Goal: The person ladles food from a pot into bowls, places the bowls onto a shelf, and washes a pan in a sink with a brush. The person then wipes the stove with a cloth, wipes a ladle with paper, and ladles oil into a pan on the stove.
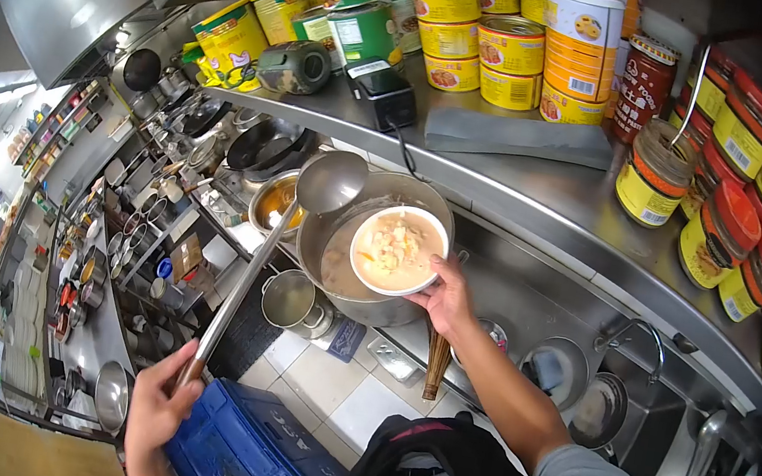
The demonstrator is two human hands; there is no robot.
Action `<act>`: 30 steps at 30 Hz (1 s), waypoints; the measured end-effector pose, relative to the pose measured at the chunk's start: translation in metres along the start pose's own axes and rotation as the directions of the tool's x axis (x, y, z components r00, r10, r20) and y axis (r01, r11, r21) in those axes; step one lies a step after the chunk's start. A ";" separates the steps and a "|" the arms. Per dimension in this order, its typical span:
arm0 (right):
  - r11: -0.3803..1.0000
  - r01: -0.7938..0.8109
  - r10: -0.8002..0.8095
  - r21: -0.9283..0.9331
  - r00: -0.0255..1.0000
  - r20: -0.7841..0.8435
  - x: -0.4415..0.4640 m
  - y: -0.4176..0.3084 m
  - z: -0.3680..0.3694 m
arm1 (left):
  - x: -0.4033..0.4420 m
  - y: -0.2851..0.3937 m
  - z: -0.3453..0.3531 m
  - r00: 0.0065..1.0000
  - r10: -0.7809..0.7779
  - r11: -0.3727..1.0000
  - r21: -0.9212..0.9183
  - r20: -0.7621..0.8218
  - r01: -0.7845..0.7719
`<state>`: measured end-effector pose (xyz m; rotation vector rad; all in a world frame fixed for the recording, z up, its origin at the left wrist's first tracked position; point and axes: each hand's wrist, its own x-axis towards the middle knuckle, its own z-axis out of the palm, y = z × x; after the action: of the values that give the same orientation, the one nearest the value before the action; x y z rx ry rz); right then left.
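My left hand (pixel 161 402) is closed around the long handle of a metal ladle (pixel 331 182). The ladle's round bowl hangs over the left rim of a large stock pot (pixel 322 278). In my right hand (pixel 447 298) is a white bowl (pixel 355 271), held by its right edge above the pot. Creamy soup (pixel 396 250) with pale chunks fills the bowl. More pale liquid shows in the pot around and beneath it.
A steel shelf (pixel 516 174) with cans and red-lidded jars (pixel 730 234) runs above the pot. To the right is a sink (pixel 638 420) with pans in it. A smaller pot (pixel 286 301) stands below left, and a blue bin (pixel 244 448) is near me.
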<state>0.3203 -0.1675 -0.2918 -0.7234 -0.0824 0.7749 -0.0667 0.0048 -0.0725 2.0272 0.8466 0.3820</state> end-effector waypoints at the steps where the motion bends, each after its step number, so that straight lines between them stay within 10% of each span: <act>1: 1.000 0.006 -0.006 0.006 1.000 0.003 -0.004 0.000 -0.002 | 0.015 -0.010 0.006 1.000 0.012 1.000 0.025 0.020 -0.012; 4: 1.000 0.005 -0.005 0.012 0.999 0.032 -0.017 -0.003 -0.014 | 0.072 -0.065 0.044 0.930 0.367 0.866 0.365 0.001 -0.342; 13: 0.998 0.003 -0.002 -0.068 1.000 0.013 -0.104 -0.012 -0.015 | 0.175 -0.102 0.129 0.868 0.467 0.455 0.796 0.168 -0.399; 23: 0.975 -0.212 0.221 -0.072 0.959 0.175 -0.182 0.012 -0.037 | 0.077 -0.085 0.098 0.755 0.623 0.652 0.670 -0.205 -0.356; 30: 0.908 -0.359 0.417 -0.216 0.823 0.385 -0.205 0.048 -0.065 | -0.161 -0.121 0.154 0.753 0.246 0.966 0.214 -0.610 -0.143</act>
<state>0.1631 -0.3169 -0.3327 -0.6963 -0.3954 1.3285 -0.1484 -0.1550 -0.2511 2.1587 1.0873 1.2102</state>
